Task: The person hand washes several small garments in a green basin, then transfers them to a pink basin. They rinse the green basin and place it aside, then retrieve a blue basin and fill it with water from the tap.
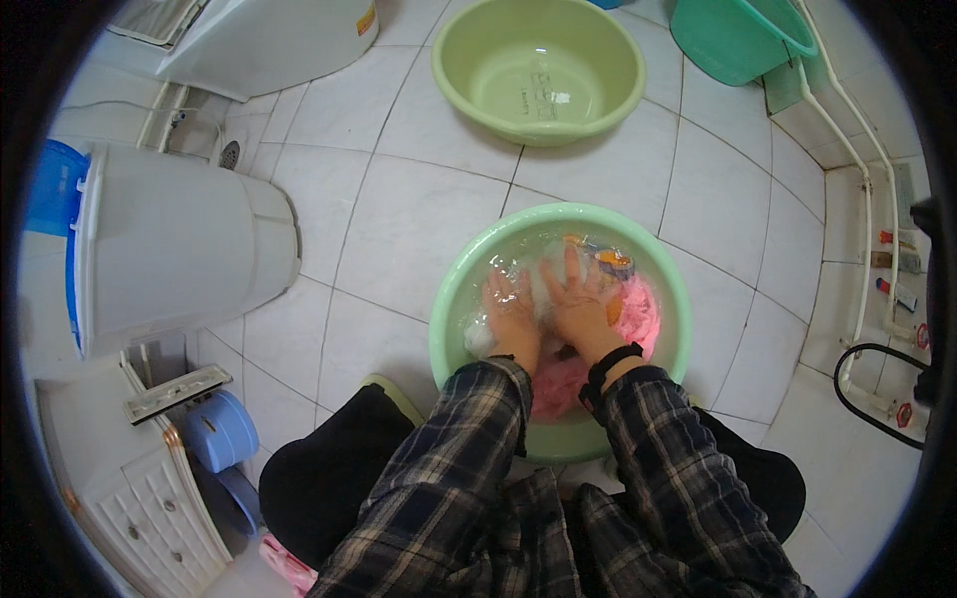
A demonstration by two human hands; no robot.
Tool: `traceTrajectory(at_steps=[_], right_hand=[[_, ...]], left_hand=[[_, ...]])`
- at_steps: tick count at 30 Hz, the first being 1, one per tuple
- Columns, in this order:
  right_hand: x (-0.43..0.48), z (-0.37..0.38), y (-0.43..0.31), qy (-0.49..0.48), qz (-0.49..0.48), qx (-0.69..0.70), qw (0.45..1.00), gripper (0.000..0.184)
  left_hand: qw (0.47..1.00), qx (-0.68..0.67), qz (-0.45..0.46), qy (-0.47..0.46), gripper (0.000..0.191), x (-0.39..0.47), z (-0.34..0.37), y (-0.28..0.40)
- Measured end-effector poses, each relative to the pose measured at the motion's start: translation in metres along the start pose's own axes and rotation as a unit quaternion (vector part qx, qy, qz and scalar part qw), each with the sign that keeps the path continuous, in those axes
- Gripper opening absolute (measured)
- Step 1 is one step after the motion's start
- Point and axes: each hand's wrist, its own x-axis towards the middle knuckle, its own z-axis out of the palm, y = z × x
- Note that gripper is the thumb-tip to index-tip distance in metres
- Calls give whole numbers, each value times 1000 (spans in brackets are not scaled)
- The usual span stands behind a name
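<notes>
A light green plastic basin (446, 288) with water and wet cloth in it stands on the floor between my knees. My left hand (511, 314) is spread at the water on the basin's left side, near a piece of white cloth (478, 336). Beside it, my right hand (579, 306) lies with its fingers apart over the middle, next to pink cloth (639, 314) and a piece with an orange and blue pattern (614, 260). More pink fabric lies below my wrists. Neither hand visibly grips anything, though water and glare blur the fingertips.
A yellow-green basin (538, 75) sits beyond, with a green bucket (736, 37) at the upper right. On the left are a large whitish plastic bin (187, 247), a blue container (222, 431) and a white cabinet (161, 516). Pipes (863, 224) run along the right wall.
</notes>
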Motion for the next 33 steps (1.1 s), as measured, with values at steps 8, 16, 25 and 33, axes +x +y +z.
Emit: traceTrajectory(at_steps=[8, 16, 25, 33], right_hand=[[-2, 3, 2, -9, 4, -34, 999, 72], [-22, -11, 10, 78, -27, 57, 995, 71], [-59, -3, 24, 111, -47, 42, 992, 31], [-65, -4, 45, -23, -72, -14, 997, 47]], left_hand=[[998, -51, 19, 44, 71, 3, 13, -1], [986, -148, 27, 75, 68, -22, 4, -17], [956, -234, 64, 163, 79, -79, 23, -10], [909, -409, -57, 58, 49, -71, 24, 26]])
